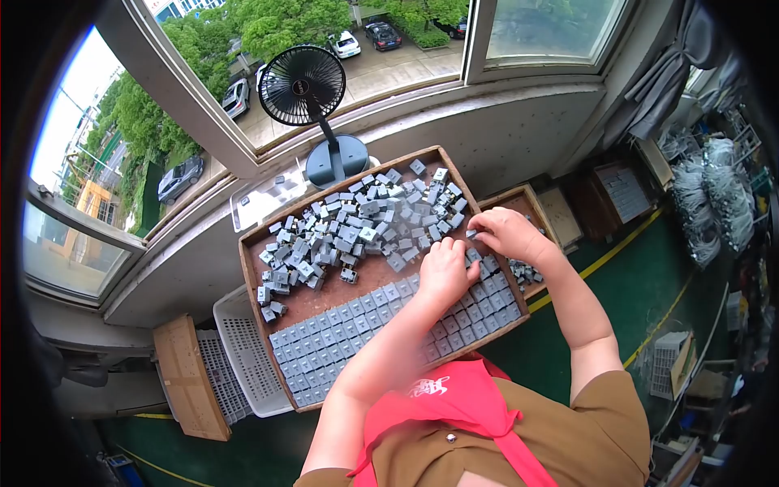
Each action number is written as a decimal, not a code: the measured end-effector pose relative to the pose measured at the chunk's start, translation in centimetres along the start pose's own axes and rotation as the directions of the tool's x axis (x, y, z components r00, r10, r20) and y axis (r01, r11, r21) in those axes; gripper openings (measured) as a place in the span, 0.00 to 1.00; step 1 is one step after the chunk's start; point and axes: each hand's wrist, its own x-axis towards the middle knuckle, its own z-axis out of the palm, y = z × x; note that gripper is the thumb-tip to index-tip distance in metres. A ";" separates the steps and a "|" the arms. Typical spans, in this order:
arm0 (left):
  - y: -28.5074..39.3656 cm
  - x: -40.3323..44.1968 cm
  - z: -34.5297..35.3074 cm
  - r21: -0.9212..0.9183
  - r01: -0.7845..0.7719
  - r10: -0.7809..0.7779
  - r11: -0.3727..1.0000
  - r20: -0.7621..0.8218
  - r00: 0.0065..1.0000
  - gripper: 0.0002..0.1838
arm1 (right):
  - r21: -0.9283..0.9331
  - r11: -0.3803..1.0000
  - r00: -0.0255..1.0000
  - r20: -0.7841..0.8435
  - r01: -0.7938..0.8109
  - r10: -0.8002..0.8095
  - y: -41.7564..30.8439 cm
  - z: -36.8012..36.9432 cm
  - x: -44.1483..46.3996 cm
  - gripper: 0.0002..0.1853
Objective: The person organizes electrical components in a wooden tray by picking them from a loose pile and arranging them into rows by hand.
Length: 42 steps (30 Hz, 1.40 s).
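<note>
A wooden tray [324, 300] holds a loose pile of small grey plastic blocks [349, 231] on its far side. Along the near side, similar blocks stand in tight straight rows [349, 333]. My left hand [445, 274] is over the tray between the pile and the rows, fingers bent down and close together; whatever is under the fingertips is hidden. At the tray's right edge, my right hand [507, 234] pinches one small grey block [471, 234] between thumb and fingers, just beyond the end of the rows.
A black desk fan [303, 85] stands on the windowsill behind the tray. White plastic baskets [251, 349] and a cardboard piece [191, 377] are at the left. Another wooden tray [531, 203] with blocks lies to the right. Bundles of clear plastic [714, 195] hang farther right.
</note>
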 end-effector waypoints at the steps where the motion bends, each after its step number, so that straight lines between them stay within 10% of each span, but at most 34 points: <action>1: 0.0 -0.1 0.0 -0.005 -0.003 0.003 1.000 -0.004 1.000 0.19 | 0.002 1.000 1.000 0.003 0.002 -0.002 -0.3 -0.5 -0.3 0.11; 4: 0.1 -0.1 0.0 0.006 0.011 -0.011 1.000 0.015 1.000 0.19 | -0.006 0.998 0.962 0.266 -0.067 0.066 -0.2 -1.2 -1.0 0.09; 15: -0.4 0.0 1.2 0.162 -0.046 0.037 0.986 0.058 0.998 0.19 | -0.442 0.872 0.967 0.221 0.213 -0.124 -1.2 -0.4 -0.7 0.05; 20: -0.4 -1.4 -1.0 -0.096 -0.089 0.086 0.991 -0.031 0.996 0.21 | -0.329 0.911 0.968 0.078 0.250 -0.238 -3.0 -0.5 1.1 0.02; 23: -3.1 -3.8 -4.1 0.049 -0.123 0.121 0.991 0.034 0.992 0.19 | -0.266 0.928 0.965 0.107 0.259 -0.239 -5.8 0.2 3.4 0.04; 25: -5.9 -7.3 -8.0 -0.005 -0.130 0.126 0.991 -0.213 0.969 0.13 | -0.169 0.908 0.923 0.102 0.383 -0.370 -7.8 1.7 5.0 0.04; 33: -16.9 -19.8 -17.2 0.263 0.440 -0.281 0.859 -0.476 0.833 0.04 | -0.008 0.693 0.689 0.105 0.721 -0.717 -19.1 11.9 13.3 0.11; 39: -18.9 -19.9 -17.6 0.286 0.572 -0.402 0.769 -0.480 0.780 0.10 | -0.010 0.677 0.677 -0.035 0.736 -0.735 -25.3 17.6 18.6 0.20; 42: -18.9 -20.6 -17.9 0.270 0.546 -0.401 0.793 -0.444 0.801 0.12 | 0.060 0.703 0.683 0.190 0.709 -0.705 -24.2 18.5 20.0 0.15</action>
